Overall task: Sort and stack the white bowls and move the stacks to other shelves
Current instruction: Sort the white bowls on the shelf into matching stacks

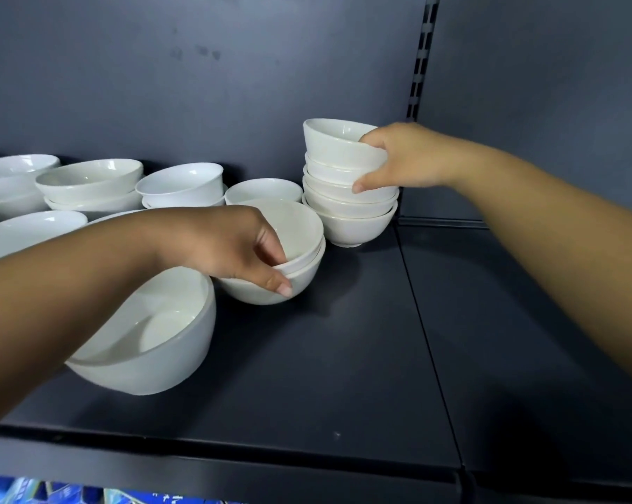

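As they reach over the dark shelf (343, 358), the left hand (234, 245) and right hand (405, 158) each have hold of white bowls.
Biggest on the shelf is the large bowl (162, 340), sitting near the front edge, partly under the left forearm. Behind it, rear bowls (89, 183) line up along the back panel (198, 85), some nested in twos. Over on the right, the tall stack (351, 205) stands close to the back. The right hand clamps its upper part, fingers on the tilted top bowl (336, 140) and thumb pressed lower down the stack. Mid-shelf, just beside that stack, sits the nested pair (303, 241), and the left hand pinches its near rim, fingers inside the upper bowl, thumb on the outside wall.
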Tool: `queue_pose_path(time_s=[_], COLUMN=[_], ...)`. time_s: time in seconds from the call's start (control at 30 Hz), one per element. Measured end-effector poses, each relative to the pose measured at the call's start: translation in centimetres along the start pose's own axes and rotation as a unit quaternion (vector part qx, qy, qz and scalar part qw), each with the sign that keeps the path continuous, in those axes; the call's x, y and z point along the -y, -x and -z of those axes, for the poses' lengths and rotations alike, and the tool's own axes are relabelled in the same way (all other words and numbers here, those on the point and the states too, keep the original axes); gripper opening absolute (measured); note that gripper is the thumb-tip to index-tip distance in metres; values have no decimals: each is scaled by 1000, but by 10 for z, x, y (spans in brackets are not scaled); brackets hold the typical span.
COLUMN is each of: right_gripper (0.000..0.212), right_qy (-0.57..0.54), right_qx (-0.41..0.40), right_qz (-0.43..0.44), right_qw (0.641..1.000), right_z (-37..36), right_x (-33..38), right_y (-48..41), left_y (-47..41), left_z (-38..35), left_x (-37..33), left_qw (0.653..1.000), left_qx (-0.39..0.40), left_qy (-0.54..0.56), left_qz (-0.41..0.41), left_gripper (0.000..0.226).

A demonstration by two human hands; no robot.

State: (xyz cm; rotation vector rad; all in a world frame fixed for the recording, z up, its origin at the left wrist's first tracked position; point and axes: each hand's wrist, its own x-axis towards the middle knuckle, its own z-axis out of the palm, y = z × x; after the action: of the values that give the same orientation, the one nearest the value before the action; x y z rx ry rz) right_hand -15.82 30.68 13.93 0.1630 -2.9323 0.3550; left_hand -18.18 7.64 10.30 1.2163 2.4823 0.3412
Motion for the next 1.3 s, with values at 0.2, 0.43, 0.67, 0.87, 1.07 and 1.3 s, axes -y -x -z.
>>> queue_pose_path(time_s=[0.2, 0.43, 0.67, 0.87, 1.07, 1.3], right_gripper=[22, 67, 48, 45, 23, 17], right_qy=[-26, 5, 1, -132, -196, -191], right_qx=[-39, -99, -313, -121, -18, 27], right_qz=[1, 14, 170, 214, 167, 110], right_qw=[999, 995, 934, 960, 966, 975], right_z=[-8, -22, -57, -70, -64, -62], right_x=[-4, -1, 9, 31, 53, 68], right_y=[1, 10, 46, 61, 57, 49], left_y=[3, 6, 17, 29, 29, 32], left_z=[3, 9, 9, 19, 10, 10], left_x=[5, 4, 6, 9, 6, 9], left_qw=[998, 998, 998, 994, 997, 987], left_qx=[46, 64, 27, -50, -48, -101], left_qy=[32, 26, 51, 93, 52, 121], left_qz=[2, 12, 22, 11, -11, -38], left_gripper=[37, 15, 15, 30, 12, 22])
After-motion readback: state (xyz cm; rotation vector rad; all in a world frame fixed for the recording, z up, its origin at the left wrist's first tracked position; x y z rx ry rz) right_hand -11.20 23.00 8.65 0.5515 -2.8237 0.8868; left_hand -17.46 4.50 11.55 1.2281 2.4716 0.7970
